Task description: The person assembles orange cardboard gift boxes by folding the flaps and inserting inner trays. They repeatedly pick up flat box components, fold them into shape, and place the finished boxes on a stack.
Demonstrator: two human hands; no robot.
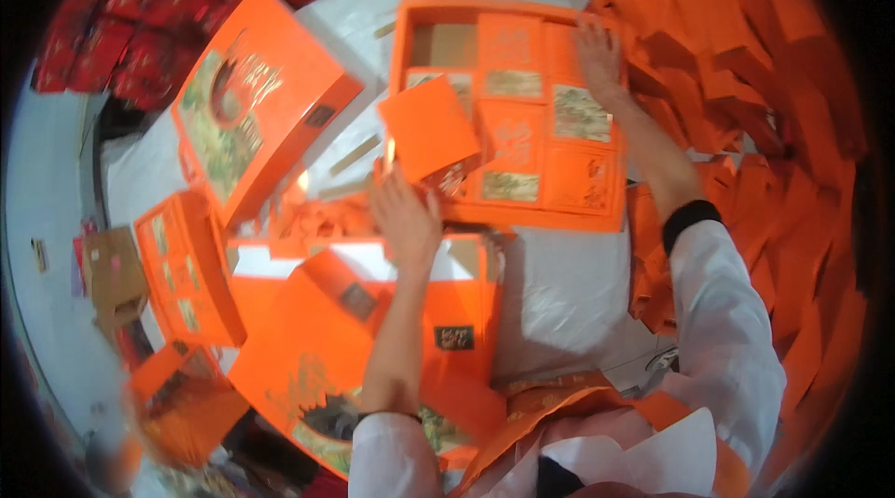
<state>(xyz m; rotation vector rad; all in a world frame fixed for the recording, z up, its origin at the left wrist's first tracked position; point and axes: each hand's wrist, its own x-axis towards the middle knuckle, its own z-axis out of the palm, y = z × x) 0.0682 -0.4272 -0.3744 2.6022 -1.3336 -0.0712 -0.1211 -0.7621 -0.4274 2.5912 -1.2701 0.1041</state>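
Observation:
A large orange tray-like box (522,220) lies on the table, divided into compartments that hold several small orange boxes with gold lettering and landscape pictures. My left hand (407,223) is at its near left corner, fingers at the lower edge of a small orange box (429,125). That box sits tilted over the left compartments and partly covers them. Its grip is partly hidden, but the fingers look closed on it. At the far right corner, my right hand (598,58) rests with fingers stretched out on the tray's top right compartment. One compartment (443,46) at the far left shows bare brown board.
An orange lid-like box (261,97) stands left of the tray. Nearer lie a large orange printed box (317,349) and a smaller filled box (186,269). Red packages (149,22) are heaped far left; orange boxes (727,60) pile along the right. A brown carton (114,274) sits left.

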